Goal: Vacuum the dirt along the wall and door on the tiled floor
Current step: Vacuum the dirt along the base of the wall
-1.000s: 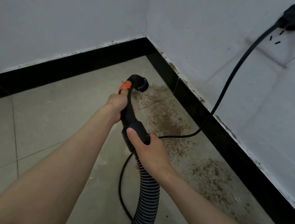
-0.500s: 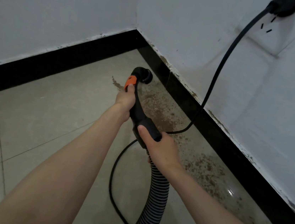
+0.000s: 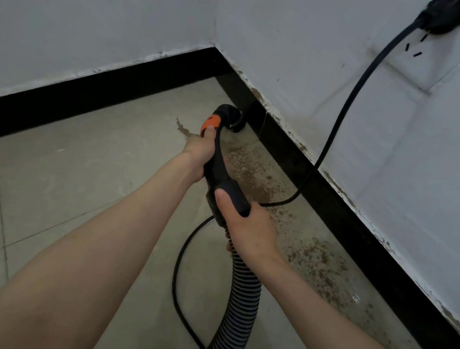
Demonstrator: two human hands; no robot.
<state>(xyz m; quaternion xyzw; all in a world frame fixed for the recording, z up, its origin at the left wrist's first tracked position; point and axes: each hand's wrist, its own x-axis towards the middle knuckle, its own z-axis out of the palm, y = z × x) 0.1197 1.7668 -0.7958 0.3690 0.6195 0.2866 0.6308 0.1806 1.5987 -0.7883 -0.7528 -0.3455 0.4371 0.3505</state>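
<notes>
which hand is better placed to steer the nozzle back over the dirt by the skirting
Left. The left hand grips the handle just behind the nozzle; the right hand holds farther back at the hose joint, over the dirt.

Two bare forearms, no sleeves

The left hand [image 3: 196, 153] and right hand [image 3: 248, 228] wear no gloves, rings or watches; nails are short and unpainted.

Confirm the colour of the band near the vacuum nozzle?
Orange band, clearest in the head view.
</notes>
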